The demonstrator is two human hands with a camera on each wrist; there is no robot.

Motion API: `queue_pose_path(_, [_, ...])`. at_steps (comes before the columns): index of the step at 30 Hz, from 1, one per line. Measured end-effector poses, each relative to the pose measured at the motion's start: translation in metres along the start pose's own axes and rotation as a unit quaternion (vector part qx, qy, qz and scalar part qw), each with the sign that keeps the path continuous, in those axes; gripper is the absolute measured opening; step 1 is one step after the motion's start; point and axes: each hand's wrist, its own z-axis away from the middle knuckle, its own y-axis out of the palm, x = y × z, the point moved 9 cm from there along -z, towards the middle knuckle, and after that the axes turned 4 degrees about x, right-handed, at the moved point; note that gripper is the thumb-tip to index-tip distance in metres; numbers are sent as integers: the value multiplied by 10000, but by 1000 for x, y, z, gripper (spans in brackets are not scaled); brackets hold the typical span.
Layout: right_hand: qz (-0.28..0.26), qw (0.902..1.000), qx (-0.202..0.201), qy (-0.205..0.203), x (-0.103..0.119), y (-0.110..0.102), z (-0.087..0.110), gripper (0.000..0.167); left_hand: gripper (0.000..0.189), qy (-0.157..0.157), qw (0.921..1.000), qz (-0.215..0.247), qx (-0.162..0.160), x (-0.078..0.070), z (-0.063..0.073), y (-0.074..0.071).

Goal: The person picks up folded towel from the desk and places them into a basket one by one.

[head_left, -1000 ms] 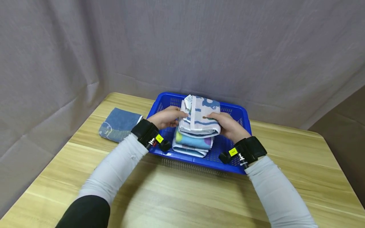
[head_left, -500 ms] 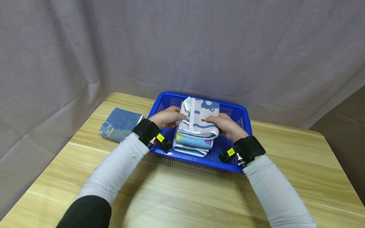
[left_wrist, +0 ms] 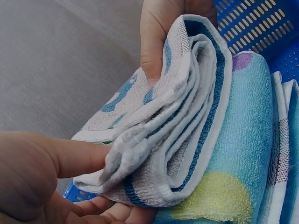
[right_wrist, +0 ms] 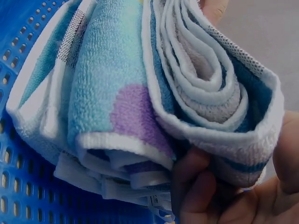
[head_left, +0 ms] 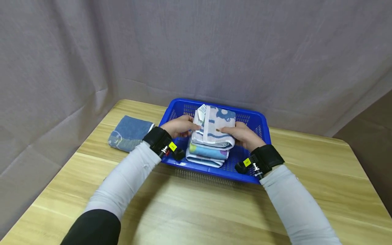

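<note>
white-and-blue terry cloth, a folded towel [head_left: 215,124] printed with blue figures, lies between the two hands above the inside of a blue plastic basket [head_left: 208,170]. the left hand [head_left: 180,126] pinches its left end, thumb on top and other fingers beneath; the right hand [head_left: 245,135] grips the right end the same way. its underside appears to touch a light-blue spotted towel [left_wrist: 247,130], which lies on a white-edged towel [head_left: 204,161] in the basket.

the step in hand looks like setting this towel squarely on the stack. the next move would call for easing it down level, then drawing the lower fingers out sideways without dragging the folds; whether the stack already bears its weight, i cannot tell. those tucked fingers are the main obstacle, and the loose folds at the near side could slip open.

a paper label [head_left: 201,112] sticks out at the far left corner. left of the basket, a darker blue folded towel [head_left: 130,131] lies on the wooden surface [head_left: 199,211], partly covered by the left wrist strap [head_left: 157,140]. grey cloth [head_left: 214,51] hangs along the far side.
</note>
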Motion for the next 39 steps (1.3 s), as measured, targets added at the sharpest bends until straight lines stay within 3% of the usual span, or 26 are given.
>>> queue_pose_path(7, [-57, 9999, 40, 85, 1, 4, -2, 52, 37, -92, 10000, -25, 6, 3, 1, -3])
queue_pose_path(14, [-177, 9997, 193, 24, 7, 4, -7, 55, 38, -22, 9994, 348, 34, 1, 0, -11])
queue_pose_path(18, [79, 9998, 160, 67, 6, 1, -6, 57, 48, 83, 9992, 381, 32, -1, 2, -19])
queue_pose_path(21, [368, 9993, 45, 28, 9, -6, -1, 61, 52, 180, 9990, 384, -147, -4, 4, -27])
queue_pose_path(26, [801, 9965, -146, -201, 26, -20, 12, 72, 56, 370, 9975, 512, -314, -20, 12, -35])
queue_pose_path(31, [1083, 9929, -224, -435, 42, -28, 30, 70, 57, 822, 9953, 478, -152, -40, 27, -39])
queue_pose_path(39, [1302, 9874, 32, -898, 56, -39, 63, 63, 51, 1401, 9898, 33, -247, -57, 70, -61])
